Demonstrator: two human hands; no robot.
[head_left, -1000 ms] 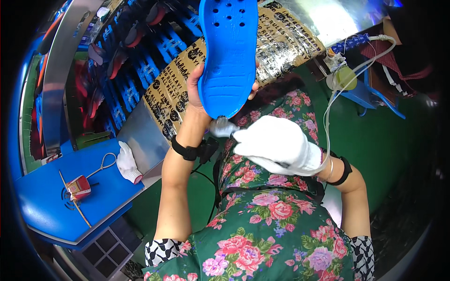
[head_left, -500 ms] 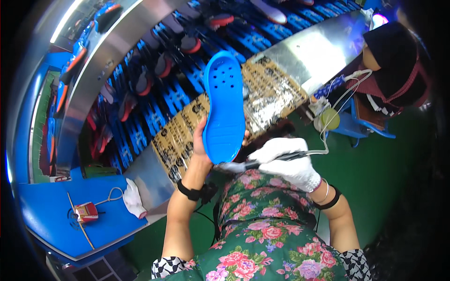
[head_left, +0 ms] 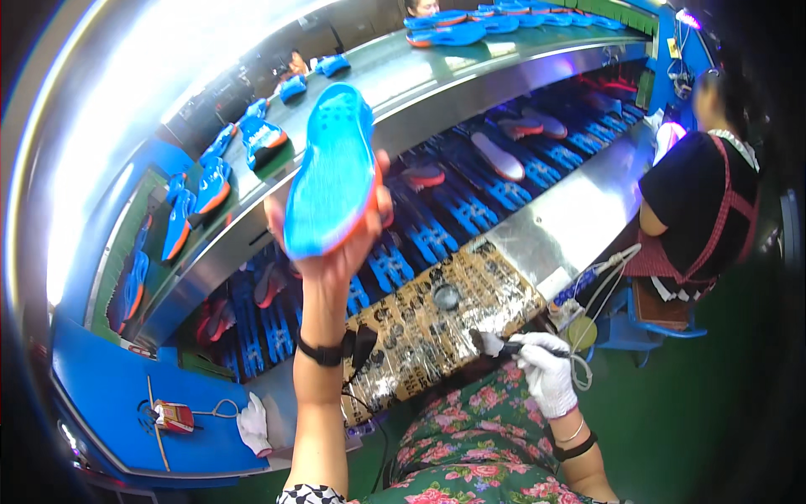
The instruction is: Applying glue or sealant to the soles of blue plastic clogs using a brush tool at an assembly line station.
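Note:
My bare left hand [head_left: 329, 262] grips a blue shoe sole [head_left: 329, 185] with an orange-red edge and small holes near its toe end. The sole is held up high, over the front side of the upper belt, slightly blurred. In my white-gloved right hand [head_left: 547, 376] is a brush [head_left: 494, 343], with a pale tube [head_left: 582, 370] trailing near its handle. The brush tip is beside the near edge of a tape-covered cardboard sheet [head_left: 403, 344]. On that sheet sits a small round dish [head_left: 446, 296].
Several blue soles [head_left: 212, 186] lie on the upper belt [head_left: 395, 91]. Below it, blue racks [head_left: 432, 239] carry grey and red shoe parts [head_left: 497, 157]. A co-worker [head_left: 697, 193] sits at the right. At lower left, a blue table [head_left: 101, 382] bears a red box [head_left: 174, 417] and white glove [head_left: 253, 426].
My left hand has lifted the sole up and away, toward the upper belt. The brush has moved right and away from the sole. The view has shifted to show more of the upper belt.

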